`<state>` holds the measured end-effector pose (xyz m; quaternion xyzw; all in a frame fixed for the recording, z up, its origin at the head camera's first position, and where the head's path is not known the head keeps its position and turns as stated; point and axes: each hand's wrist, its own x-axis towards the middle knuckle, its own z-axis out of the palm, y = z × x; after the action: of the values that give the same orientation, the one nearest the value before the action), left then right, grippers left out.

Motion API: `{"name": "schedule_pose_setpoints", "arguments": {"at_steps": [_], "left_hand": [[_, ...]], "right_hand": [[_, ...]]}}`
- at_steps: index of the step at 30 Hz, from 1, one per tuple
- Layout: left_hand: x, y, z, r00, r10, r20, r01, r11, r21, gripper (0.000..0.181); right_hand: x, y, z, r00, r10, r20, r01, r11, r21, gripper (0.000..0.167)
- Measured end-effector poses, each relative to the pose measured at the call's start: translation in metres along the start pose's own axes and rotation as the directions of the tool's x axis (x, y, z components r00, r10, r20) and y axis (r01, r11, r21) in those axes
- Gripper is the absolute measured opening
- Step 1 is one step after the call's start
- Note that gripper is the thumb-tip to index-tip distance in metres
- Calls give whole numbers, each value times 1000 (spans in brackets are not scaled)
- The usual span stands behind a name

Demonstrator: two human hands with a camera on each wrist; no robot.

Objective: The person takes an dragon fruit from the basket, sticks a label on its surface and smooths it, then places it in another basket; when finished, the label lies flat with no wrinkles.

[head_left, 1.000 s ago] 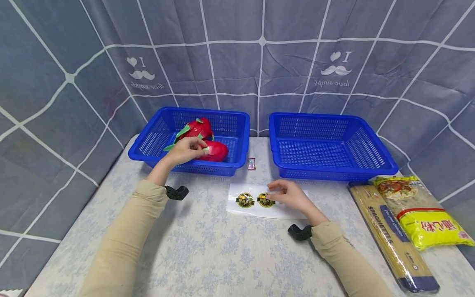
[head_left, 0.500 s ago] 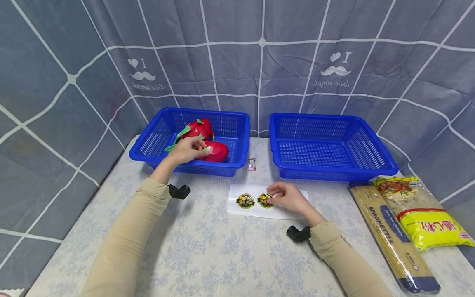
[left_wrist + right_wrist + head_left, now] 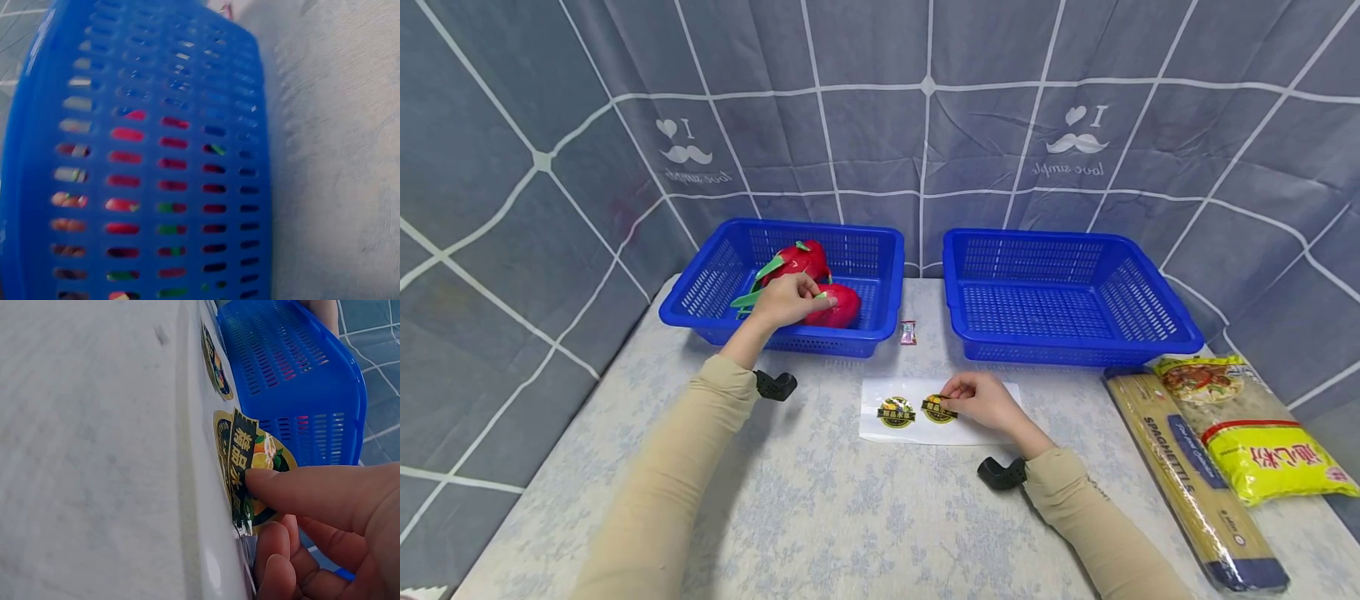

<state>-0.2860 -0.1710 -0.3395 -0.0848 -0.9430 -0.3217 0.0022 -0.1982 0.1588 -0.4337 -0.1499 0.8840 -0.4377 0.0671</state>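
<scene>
Sticker (image 3: 241,447) leaning up from its sheet in the right-hand fingers

Right hand (image 3: 987,404) is pinching the round sticker in the lower middle of the head view, thumb pressing on the printed face, curled fingers (image 3: 278,572) bunching behind it. The hold is sitting towards one side, presumably so that much of the sticky back is being left untouched. In the right wrist view the sticker is bending and tilting away from the white sheet (image 3: 918,433); whether an edge is clinging there, I cannot tell. A second sticker (image 3: 896,412) is lying flat beside it

At the left middle of the head view, the left hand (image 3: 790,300) is lying across the near rim of the fruit basket (image 3: 827,340). Its fingers seem to be pinching the green-tipped end of the front dragon fruit (image 3: 844,310), probably to steady a rounded thing that could be rolling. Blur and slotted plastic are hiding that hold in the left wrist view. The rear dragon fruit (image 3: 801,257) is resting just behind, likewise being kept in by the walls

At the right edge, the spaghetti pack (image 3: 1187,475) and yellow bag (image 3: 1255,442) are lying on the counter (image 3: 827,517), perhaps leaving both arms room
</scene>
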Motion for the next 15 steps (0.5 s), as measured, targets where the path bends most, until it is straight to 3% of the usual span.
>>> {"name": "schedule_pose_setpoints", "arguments": {"at_steps": [9,13,15], "left_hand": [[0,7,5,998,-32,-48,32,999,9,29],[0,5,5,994,-89,-58,83,991,-108,24],[0,4,5,989,-130,-68,113,969,-218,22]], "right_hand": [[-2,-3,-1,1000,5,17,-5,1000,7,8],[-2,-3,-1,1000,4,15,-4,1000,8,9],[-2,-2,-1,1000,9,17,-10,1000,16,10]]}}
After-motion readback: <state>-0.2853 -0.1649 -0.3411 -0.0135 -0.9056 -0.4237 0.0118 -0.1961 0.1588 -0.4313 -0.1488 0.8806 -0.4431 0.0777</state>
